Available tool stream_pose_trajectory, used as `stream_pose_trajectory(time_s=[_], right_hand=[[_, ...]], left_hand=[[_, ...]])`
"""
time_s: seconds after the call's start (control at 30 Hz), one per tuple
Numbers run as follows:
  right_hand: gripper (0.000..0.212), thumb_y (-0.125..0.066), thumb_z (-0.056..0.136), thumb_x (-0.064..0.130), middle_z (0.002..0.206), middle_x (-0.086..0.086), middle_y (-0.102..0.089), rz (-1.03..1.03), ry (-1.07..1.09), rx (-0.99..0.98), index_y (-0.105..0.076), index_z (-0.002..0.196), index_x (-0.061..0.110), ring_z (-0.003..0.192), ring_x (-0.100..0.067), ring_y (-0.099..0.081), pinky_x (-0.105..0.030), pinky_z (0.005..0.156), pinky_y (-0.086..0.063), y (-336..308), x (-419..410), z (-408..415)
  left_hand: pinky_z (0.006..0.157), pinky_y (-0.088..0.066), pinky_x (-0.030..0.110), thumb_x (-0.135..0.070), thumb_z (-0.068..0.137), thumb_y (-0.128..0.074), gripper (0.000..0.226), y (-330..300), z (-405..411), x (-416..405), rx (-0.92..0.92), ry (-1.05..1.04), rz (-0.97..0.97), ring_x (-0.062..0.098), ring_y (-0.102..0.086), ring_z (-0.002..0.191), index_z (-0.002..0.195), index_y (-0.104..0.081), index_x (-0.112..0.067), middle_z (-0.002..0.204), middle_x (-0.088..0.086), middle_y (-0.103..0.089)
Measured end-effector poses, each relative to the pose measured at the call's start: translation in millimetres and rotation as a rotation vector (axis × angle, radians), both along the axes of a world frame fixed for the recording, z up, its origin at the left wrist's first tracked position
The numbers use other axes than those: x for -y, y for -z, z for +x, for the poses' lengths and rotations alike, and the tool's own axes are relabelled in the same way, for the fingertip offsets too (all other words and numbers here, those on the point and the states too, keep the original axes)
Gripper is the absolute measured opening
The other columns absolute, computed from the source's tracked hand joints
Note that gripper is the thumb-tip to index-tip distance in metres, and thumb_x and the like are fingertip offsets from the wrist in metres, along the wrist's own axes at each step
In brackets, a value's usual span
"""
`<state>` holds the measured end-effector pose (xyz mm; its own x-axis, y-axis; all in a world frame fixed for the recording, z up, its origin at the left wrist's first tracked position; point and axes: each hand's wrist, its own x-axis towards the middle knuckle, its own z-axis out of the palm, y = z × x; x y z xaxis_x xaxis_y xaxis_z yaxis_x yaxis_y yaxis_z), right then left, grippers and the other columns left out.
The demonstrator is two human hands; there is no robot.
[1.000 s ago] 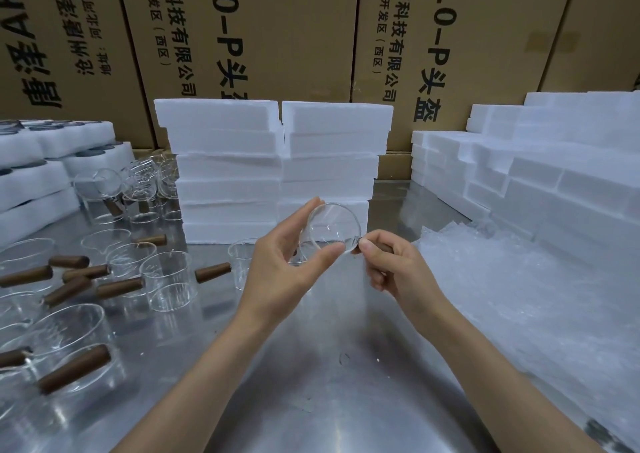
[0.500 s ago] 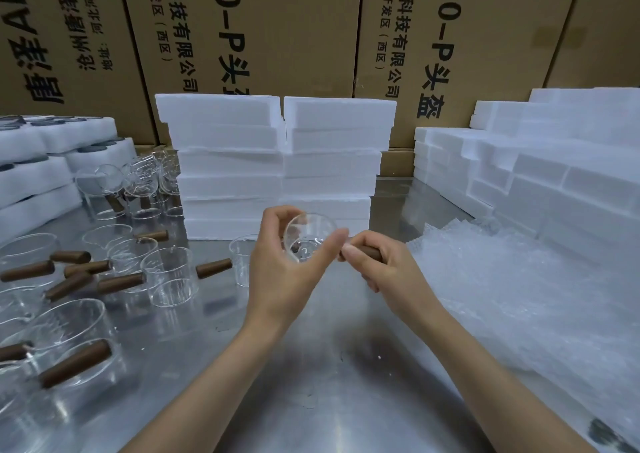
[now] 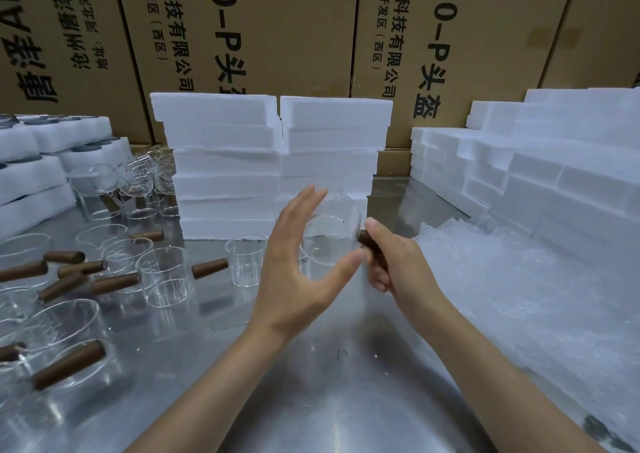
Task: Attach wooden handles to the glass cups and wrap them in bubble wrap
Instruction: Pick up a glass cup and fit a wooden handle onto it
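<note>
While the right hand (image 3: 398,265) grips its wooden handle (image 3: 372,250), the left hand (image 3: 298,265) cradles the glass cup (image 3: 329,241) open-fingered.

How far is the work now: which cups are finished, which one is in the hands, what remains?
Done: several cups with handles lie at left. In hand: the right hand grips a wooden handle at the glass cup; the left hand is open beside it. Left: a bare cup waits, and no wrapped cup shows; bubble wrap lies right.
</note>
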<state>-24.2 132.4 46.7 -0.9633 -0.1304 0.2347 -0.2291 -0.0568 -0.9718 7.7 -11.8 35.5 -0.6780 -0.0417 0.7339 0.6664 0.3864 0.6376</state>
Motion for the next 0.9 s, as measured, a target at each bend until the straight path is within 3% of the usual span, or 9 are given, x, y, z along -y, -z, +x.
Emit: stream_pose_trajectory(time_s=[0.13,0.3,0.4,0.57,0.67,0.8,0.9], right_hand=[[0.055,-0.046,0.095,0.035,0.036,0.004,-0.032,0.049,-0.044,0.068,-0.041,0.043,0.017,0.033,-0.011,-0.029,-0.017,0.037,-0.029,1,5,4],[0.057,-0.045,0.093,0.037,0.037,0.006,-0.032,0.144,-0.041,0.071,-0.041,0.039,0.021,0.034,-0.012,-0.03,-0.017,0.038,-0.03,2,7,5],[0.063,-0.043,0.095,0.036,0.035,0.01,-0.035,0.173,-0.039,0.07,-0.052,0.034,0.026,0.033,-0.011,-0.031,-0.016,0.037,-0.03,2,8,5],[0.054,-0.046,0.095,0.032,0.045,0.006,-0.04,0.091,-0.036,0.124,-0.059,0.043,0.026,0.034,-0.009,-0.027,-0.018,0.036,-0.025,1,5,2],[0.036,-0.047,0.094,0.031,0.048,0.006,-0.04,0.054,-0.065,0.181,-0.06,0.063,0.02,0.035,-0.008,-0.024,-0.019,0.037,-0.019,-1,-2,-2],[0.05,-0.049,0.091,0.036,0.045,0.007,-0.033,0.019,-0.137,0.299,-0.051,0.042,0.025,0.037,-0.008,-0.02,-0.019,0.038,-0.018,0,-13,-5],[0.045,-0.052,0.086,0.038,0.039,0.008,-0.024,0.004,-0.18,0.411,-0.038,0.046,0.022,0.035,-0.008,-0.017,-0.02,0.04,-0.017,0,-19,-7]], left_hand=[[0.097,-0.035,0.009,-0.046,0.072,-0.07,0.062,0,2,-3,-0.008,-0.024,0.062,0.0,-0.044,0.129,0.128,-0.052,-0.027,0.138,-0.015,-0.049],[0.097,-0.039,0.016,-0.036,0.069,-0.08,0.046,3,0,-9,0.049,-0.027,0.252,0.003,-0.055,0.118,0.109,-0.06,-0.028,0.115,-0.018,-0.062],[0.095,-0.043,0.014,-0.038,0.065,-0.084,0.038,0,-1,-9,0.102,-0.005,0.387,0.001,-0.059,0.113,0.095,-0.066,-0.026,0.108,-0.016,-0.068],[0.075,-0.048,0.009,-0.034,0.072,-0.075,0.017,-9,-2,-2,0.213,0.106,0.594,-0.005,-0.065,0.087,0.086,-0.076,-0.025,0.098,-0.01,-0.074],[0.073,-0.047,0.007,-0.025,0.082,-0.071,0.012,-13,-3,2,0.284,0.143,0.572,-0.007,-0.065,0.083,0.093,-0.077,-0.022,0.098,-0.01,-0.074],[0.085,-0.049,0.011,-0.031,0.08,-0.069,0.025,-16,-4,11,0.371,0.237,0.444,-0.002,-0.065,0.101,0.102,-0.075,-0.019,0.106,-0.01,-0.072],[0.085,-0.047,0.009,-0.033,0.073,-0.066,0.036,-17,-6,18,0.409,0.352,0.355,-0.002,-0.06,0.111,0.107,-0.071,-0.023,0.113,-0.012,-0.07]])
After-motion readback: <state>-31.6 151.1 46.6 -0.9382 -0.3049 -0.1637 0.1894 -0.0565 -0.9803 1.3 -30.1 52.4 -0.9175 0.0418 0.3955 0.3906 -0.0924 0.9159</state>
